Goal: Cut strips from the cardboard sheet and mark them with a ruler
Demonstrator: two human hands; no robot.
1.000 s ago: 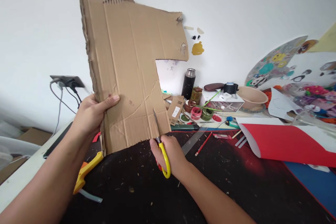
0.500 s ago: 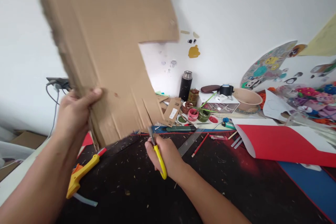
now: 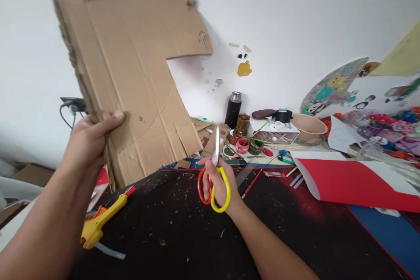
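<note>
Head view: your left hand point(image 3: 90, 140) is clamped on the lower left edge of a big piece of cardboard point(image 3: 131, 74), thumb across its near face. You hold it up and tilted, above the dark mat point(image 3: 170, 232) and in front of the white wall point(image 3: 295, 17). Its right side has a deep notch, and a narrow slit runs up from the bottom edge near the lower right corner. Your right hand point(image 3: 220, 186) is wrapped around the scissors point(image 3: 217, 145), blades together and pointing up, just beside that corner and apart from it. Your two hands are well apart. On the mat near your left forearm lies a yellow glue gun point(image 3: 104, 222); a red pencil point(image 3: 252, 184) lies near your right wrist. Beyond stand paint jars point(image 3: 243, 145) and a black flask point(image 3: 233, 113).
</note>
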